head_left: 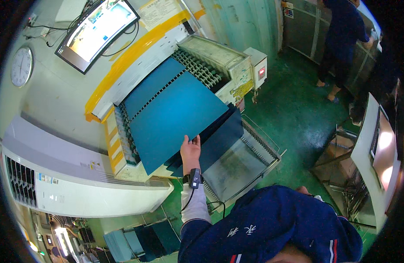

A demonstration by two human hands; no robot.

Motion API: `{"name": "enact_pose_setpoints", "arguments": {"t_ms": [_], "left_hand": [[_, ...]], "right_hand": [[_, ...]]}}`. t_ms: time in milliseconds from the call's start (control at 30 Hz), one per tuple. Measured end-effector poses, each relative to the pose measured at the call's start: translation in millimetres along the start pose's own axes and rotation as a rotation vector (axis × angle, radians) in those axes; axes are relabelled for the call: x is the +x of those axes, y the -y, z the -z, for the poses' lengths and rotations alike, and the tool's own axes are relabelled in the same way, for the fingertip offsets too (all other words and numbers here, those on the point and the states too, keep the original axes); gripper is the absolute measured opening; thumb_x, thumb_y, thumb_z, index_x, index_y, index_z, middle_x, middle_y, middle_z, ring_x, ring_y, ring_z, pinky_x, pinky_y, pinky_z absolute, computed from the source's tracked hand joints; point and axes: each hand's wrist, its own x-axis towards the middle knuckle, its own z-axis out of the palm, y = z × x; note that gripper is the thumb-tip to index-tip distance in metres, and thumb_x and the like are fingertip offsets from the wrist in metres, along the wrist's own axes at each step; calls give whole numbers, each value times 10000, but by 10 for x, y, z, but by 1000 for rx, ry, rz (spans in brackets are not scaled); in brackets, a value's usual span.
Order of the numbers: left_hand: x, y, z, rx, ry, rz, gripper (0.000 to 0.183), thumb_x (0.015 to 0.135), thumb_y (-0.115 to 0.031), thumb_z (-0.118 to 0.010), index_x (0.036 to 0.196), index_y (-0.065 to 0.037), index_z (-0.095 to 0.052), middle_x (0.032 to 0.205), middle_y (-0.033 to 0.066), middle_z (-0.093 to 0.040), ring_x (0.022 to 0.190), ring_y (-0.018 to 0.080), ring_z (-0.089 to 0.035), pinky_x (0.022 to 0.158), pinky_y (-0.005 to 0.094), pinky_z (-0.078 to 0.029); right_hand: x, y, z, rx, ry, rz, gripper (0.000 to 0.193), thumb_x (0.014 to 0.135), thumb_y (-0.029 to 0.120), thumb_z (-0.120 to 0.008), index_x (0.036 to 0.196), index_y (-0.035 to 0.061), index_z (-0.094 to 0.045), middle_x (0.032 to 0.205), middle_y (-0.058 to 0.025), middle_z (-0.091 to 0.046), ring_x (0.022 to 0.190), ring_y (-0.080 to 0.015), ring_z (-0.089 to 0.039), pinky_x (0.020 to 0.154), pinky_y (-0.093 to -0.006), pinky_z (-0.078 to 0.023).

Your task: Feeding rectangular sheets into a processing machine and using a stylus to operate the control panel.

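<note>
A large flat blue sheet (180, 114) lies tilted across the top of a conveyor machine with rows of small rollers (197, 68). My left hand (191, 151) is at its near edge, fingers closed on the rim. Beyond it, a second blue sheet (154, 83) rests on the rollers, a narrow strip of rollers showing between the two. Below the held sheet, several dark blue sheets (224, 136) stand on a slotted metal rack (254, 153). Only a bit of my right hand (303, 190) shows past the navy shirt; its fingers are hidden.
A white air-conditioner unit (92, 184) stands left of the machine. A control box (257, 68) sits at its far right corner. On the right is a cart with a pale panel (368, 149). More blue sheets (140, 241) stand racked behind. A person (344, 39) stands at far right.
</note>
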Motion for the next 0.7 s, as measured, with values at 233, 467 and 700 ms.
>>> {"name": "enact_pose_setpoints", "arguments": {"t_ms": [233,467,700], "left_hand": [[26,11,-2,40,6,-12,258,930,-199,-471,1135,-44,-453,1121,116,-518,994,253,-510,871,409,-478],[115,-24,9,32,15,-23,242,926,-196,-478,1107,-36,-464,1070,124,-530,944,266,-518,850,403,-490],[107,-42,-56,45,11,-62,219,923,-191,-484,1067,-26,-476,1001,122,-538,903,261,-522,847,398,-494]], "right_hand": [[49,-80,-55,40,-25,15,363,611,319,-731,821,29,-674,801,-143,-661,759,-276,-637,692,-384,-498],[184,-159,-147,0,-22,11,357,627,311,-724,820,15,-670,781,-149,-657,742,-280,-634,682,-387,-495],[197,-148,-84,-5,75,103,343,647,297,-681,823,4,-657,756,-157,-647,720,-274,-629,656,-396,-490]]}}
